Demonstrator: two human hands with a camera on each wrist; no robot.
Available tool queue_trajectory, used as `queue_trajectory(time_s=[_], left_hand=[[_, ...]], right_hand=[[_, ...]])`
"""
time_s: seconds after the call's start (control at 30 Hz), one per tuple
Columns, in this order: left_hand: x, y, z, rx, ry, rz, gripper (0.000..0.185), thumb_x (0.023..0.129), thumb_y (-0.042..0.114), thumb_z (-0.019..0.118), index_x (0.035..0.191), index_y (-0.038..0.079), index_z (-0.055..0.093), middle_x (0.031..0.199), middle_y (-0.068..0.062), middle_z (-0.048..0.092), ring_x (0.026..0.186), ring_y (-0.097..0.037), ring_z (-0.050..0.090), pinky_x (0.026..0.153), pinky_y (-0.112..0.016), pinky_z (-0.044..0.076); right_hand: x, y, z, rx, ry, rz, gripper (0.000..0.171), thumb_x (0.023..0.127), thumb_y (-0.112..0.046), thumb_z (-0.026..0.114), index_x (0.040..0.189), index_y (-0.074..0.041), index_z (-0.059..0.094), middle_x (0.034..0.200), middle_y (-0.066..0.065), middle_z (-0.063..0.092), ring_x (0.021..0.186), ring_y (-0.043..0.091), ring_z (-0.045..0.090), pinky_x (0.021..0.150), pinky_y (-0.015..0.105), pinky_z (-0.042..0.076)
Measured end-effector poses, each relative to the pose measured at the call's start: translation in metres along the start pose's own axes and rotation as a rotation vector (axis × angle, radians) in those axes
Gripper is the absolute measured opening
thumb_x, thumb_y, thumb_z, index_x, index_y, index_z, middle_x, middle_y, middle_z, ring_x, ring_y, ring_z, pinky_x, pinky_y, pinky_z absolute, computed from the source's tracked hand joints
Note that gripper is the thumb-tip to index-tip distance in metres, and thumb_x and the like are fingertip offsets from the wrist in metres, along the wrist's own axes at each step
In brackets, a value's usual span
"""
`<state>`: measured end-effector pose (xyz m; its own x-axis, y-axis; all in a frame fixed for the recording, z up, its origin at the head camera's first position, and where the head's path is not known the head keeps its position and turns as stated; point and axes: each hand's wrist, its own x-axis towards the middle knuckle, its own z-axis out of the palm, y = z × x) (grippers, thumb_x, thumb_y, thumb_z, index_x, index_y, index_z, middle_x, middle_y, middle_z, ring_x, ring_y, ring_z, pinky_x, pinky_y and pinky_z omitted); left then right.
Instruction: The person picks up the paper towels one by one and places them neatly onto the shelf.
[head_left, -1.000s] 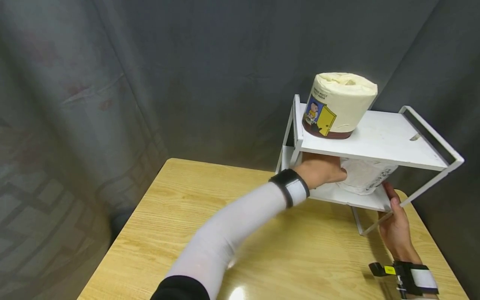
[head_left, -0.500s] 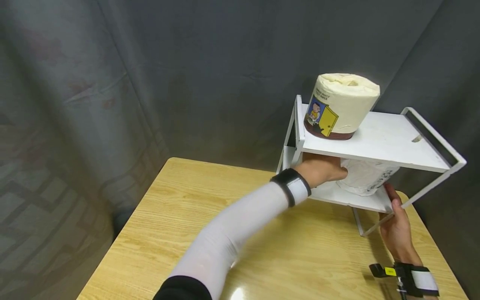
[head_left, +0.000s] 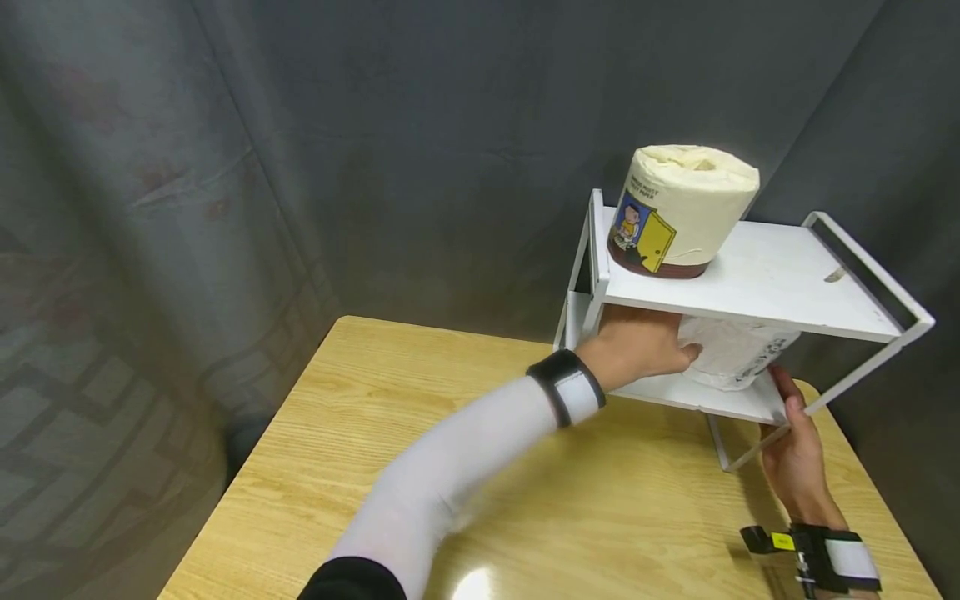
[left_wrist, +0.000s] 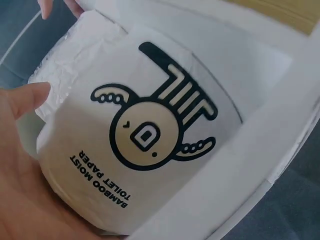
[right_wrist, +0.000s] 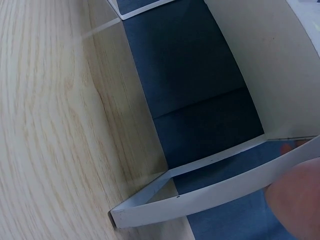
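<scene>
A white two-tier shelf rack (head_left: 772, 267) stands on the table. My left hand (head_left: 641, 342) reaches between its tiers, thumb straight and apart from a printed toilet paper roll (left_wrist: 150, 130); its other fingers are mostly hidden. The roll lies beside the palm in the left wrist view, with a cartoon figure and lettering on its wrapper. Just beyond the thumb is a white wrapped package (head_left: 738, 354), on the lower tier. My right hand (head_left: 797, 450) grips the rack's right side at the lower tier, its thumb by the frame bar (right_wrist: 215, 195).
Another toilet paper roll (head_left: 682, 212), cream with a yellow door print, stands upright on the top tier's left part. The wooden table (head_left: 420, 400) extends to the left and front. Grey curtain (head_left: 450, 167) hangs close behind the table and rack.
My left wrist has shifted slightly left and my left thumb has straightened outward. My right hand keeps its hold on the rack; the rolls look unmoved.
</scene>
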<state>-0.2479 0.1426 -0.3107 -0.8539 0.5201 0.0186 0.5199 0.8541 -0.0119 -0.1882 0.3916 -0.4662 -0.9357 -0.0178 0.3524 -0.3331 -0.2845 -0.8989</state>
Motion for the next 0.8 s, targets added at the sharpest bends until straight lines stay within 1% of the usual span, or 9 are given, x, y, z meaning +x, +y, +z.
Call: queue_trajectory(time_s=[0.03,0.1,0.17,0.27,0.37,0.43,0.57,0.7,0.8], left_hand=[[-0.004,-0.001,0.0,-0.109,0.078,-0.001,0.079,0.103,0.064,0.048,0.17,0.031,0.022,0.174,0.007,0.024,0.134,-0.005,0.051,0.107,-0.024,0.047],[-0.011,-0.001,0.003,0.032,0.156,0.018,0.083,0.101,0.069,0.048,0.17,0.033,0.021,0.176,0.004,0.021,0.148,-0.011,0.04,0.117,-0.031,0.04],[-0.016,0.0,0.004,0.108,0.161,0.023,0.084,0.1,0.072,0.046,0.171,0.037,0.017,0.176,0.006,0.02,0.154,-0.016,0.031,0.12,-0.037,0.035],[-0.021,0.002,0.006,0.119,0.113,0.022,0.082,0.102,0.072,0.043,0.171,0.04,0.011,0.171,0.008,0.031,0.143,-0.015,0.043,0.104,-0.034,0.048],[-0.023,0.004,0.011,0.121,0.129,0.023,0.083,0.102,0.072,0.045,0.17,0.04,0.013,0.162,0.009,0.043,0.13,-0.013,0.052,0.091,-0.031,0.054],[-0.023,0.004,0.015,0.14,0.17,0.021,0.084,0.101,0.073,0.046,0.17,0.039,0.015,0.16,0.007,0.046,0.128,-0.016,0.055,0.092,-0.034,0.055],[-0.023,0.004,0.022,0.172,0.262,0.005,0.086,0.099,0.074,0.049,0.17,0.037,0.019,0.164,0.002,0.044,0.133,-0.022,0.055,0.106,-0.046,0.05],[-0.024,0.004,0.026,0.191,0.324,0.002,0.081,0.101,0.07,0.049,0.169,0.035,0.024,0.162,0.001,0.048,0.133,-0.023,0.056,0.105,-0.049,0.05],[-0.023,0.003,0.028,0.197,0.332,0.007,0.078,0.103,0.068,0.048,0.169,0.034,0.025,0.161,0.0,0.049,0.132,-0.023,0.056,0.104,-0.048,0.051]], right_hand=[[0.0,0.0,0.0,-0.006,-0.006,-0.002,0.056,0.116,-0.024,0.022,0.171,-0.018,0.02,0.174,-0.007,0.018,0.154,0.006,0.026,0.127,0.019,0.006],[0.001,0.0,0.0,-0.013,-0.01,-0.007,0.056,0.116,-0.023,0.02,0.171,-0.018,0.02,0.174,-0.007,0.018,0.154,0.005,0.026,0.127,0.019,0.006],[0.001,0.0,0.0,-0.01,-0.008,-0.01,0.056,0.115,-0.022,0.02,0.171,-0.017,0.018,0.174,-0.007,0.018,0.154,0.004,0.026,0.127,0.018,0.007],[0.0,0.0,0.0,-0.003,0.003,-0.012,0.056,0.116,-0.023,0.02,0.171,-0.016,0.017,0.174,-0.007,0.019,0.153,0.004,0.026,0.126,0.017,0.008],[-0.001,0.0,-0.001,0.004,0.007,-0.015,0.057,0.116,-0.023,0.021,0.171,-0.015,0.015,0.173,-0.007,0.019,0.154,0.005,0.026,0.126,0.017,0.008],[-0.001,0.0,-0.001,0.011,0.011,-0.018,0.057,0.116,-0.023,0.022,0.171,-0.014,0.015,0.173,-0.007,0.02,0.154,0.005,0.026,0.127,0.017,0.007],[-0.001,0.0,-0.001,0.016,0.019,-0.02,0.057,0.115,-0.022,0.023,0.171,-0.013,0.016,0.172,-0.007,0.022,0.153,0.005,0.027,0.127,0.018,0.007],[-0.001,0.0,-0.001,0.002,0.009,-0.015,0.057,0.116,-0.023,0.022,0.171,-0.014,0.016,0.175,-0.005,0.017,0.154,0.004,0.027,0.127,0.018,0.006],[-0.001,0.0,0.0,-0.006,0.006,-0.01,0.056,0.116,-0.023,0.022,0.171,-0.016,0.016,0.175,-0.004,0.015,0.154,0.003,0.027,0.127,0.018,0.005]])
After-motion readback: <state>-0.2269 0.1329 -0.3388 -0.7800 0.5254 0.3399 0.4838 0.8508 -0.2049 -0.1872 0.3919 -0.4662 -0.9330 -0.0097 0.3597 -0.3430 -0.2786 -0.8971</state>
